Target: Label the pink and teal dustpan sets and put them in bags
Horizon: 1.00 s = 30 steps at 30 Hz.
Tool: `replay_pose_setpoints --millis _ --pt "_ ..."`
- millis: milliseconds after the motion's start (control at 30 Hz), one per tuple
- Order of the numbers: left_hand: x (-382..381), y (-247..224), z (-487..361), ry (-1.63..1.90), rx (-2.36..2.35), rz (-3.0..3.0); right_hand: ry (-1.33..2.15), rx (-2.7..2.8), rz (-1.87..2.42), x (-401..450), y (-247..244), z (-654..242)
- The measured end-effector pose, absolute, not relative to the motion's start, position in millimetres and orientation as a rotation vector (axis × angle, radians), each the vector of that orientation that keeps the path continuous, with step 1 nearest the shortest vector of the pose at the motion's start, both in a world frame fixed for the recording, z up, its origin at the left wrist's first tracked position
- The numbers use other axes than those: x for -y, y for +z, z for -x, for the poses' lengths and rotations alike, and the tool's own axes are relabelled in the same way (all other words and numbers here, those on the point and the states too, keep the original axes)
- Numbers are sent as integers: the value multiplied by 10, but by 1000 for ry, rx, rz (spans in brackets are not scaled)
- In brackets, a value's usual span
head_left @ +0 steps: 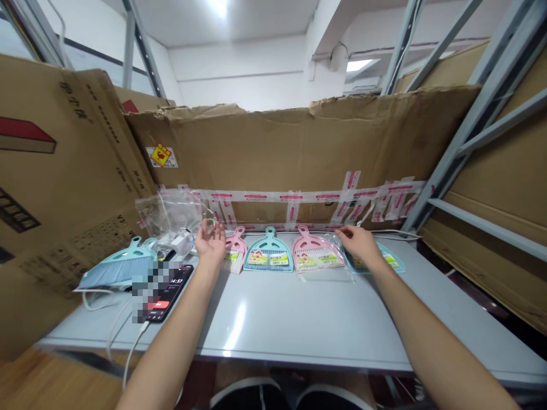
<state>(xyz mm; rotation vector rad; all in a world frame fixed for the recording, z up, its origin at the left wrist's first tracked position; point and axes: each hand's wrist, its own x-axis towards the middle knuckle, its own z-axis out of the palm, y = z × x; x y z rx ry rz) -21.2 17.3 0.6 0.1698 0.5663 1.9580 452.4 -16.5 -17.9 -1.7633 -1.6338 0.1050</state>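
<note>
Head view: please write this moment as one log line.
left hand: open, palm up | right hand: at clear bag's edge | bag: over pink dustpan

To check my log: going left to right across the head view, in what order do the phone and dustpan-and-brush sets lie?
Leftmost blue set, phone, first pink set, middle blue set, second pink set, rightmost blue set.

Fan-shaped light-blue plastic dustpan-and-brush set (pixel 269 249) lies face-up. Left of it lies a pink plastic set (pixel 236 249); right, a film-edged pink set (pixel 318 251).
</note>
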Motion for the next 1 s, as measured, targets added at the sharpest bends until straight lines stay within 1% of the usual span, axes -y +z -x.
replay_pose_setpoints --millis 300,567,767,867,1000 --pt "-282 -22 311 1990 -536 -172 23 1622 1826 108 -195 -4686" --pt "-297 -23 337 2029 -543 -220 46 1612 1811 88 -203 -4735" --pt "-279 27 330 1979 -565 -188 45 1595 1827 78 -206 -4770" --pt "-199 50 149 1890 -554 -306 45 1592 1818 77 -207 -4780" --pt "-77 10 -181 1769 -637 -654 59 1574 1813 63 -214 -4804"
